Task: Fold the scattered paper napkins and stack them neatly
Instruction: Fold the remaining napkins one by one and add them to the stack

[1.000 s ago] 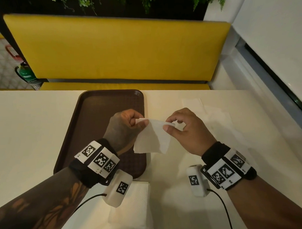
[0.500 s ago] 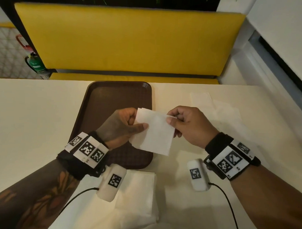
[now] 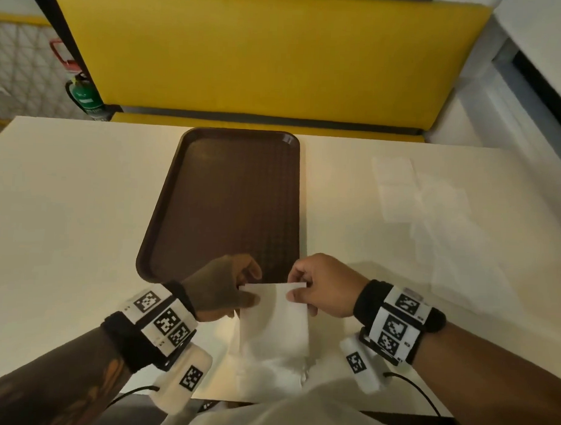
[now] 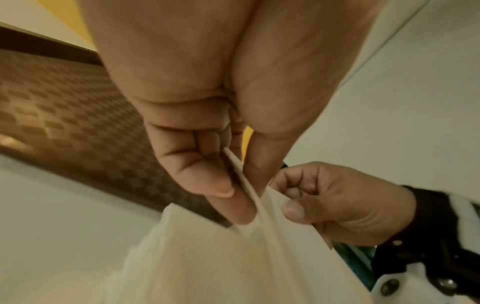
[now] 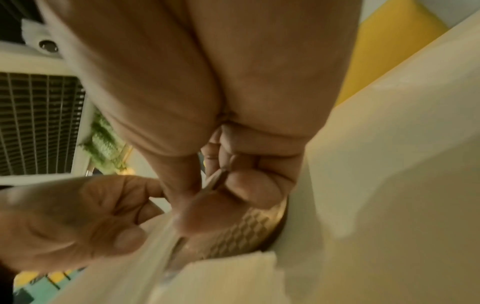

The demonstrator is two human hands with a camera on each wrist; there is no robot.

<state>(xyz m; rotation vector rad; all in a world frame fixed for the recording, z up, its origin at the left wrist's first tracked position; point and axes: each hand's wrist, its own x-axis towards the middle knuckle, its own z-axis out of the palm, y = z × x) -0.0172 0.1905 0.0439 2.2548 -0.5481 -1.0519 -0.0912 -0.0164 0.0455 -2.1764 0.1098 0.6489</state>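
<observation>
A folded white napkin [image 3: 274, 314] hangs between both hands near the table's front edge. My left hand [image 3: 229, 287] pinches its upper left corner between thumb and forefinger, and my right hand [image 3: 321, 290] pinches its upper right corner. The left wrist view shows the napkin's edge [image 4: 246, 185] clamped in my left hand [image 4: 233, 185]; the right wrist view shows it [image 5: 215, 181] clamped in my right hand [image 5: 221, 185]. Under the held napkin lies a stack of folded napkins [image 3: 267, 367]. Several unfolded napkins [image 3: 426, 201] lie spread at the right.
A brown tray [image 3: 229, 197] with nothing on it sits in the middle of the cream table [image 3: 66, 205], just beyond my hands. A yellow bench [image 3: 262, 52] runs behind the table. A white wall borders the right side.
Both hands have carried the folded napkin toward me, from over the tray's near edge to above the stack by the table's front edge. Both pinches have held.
</observation>
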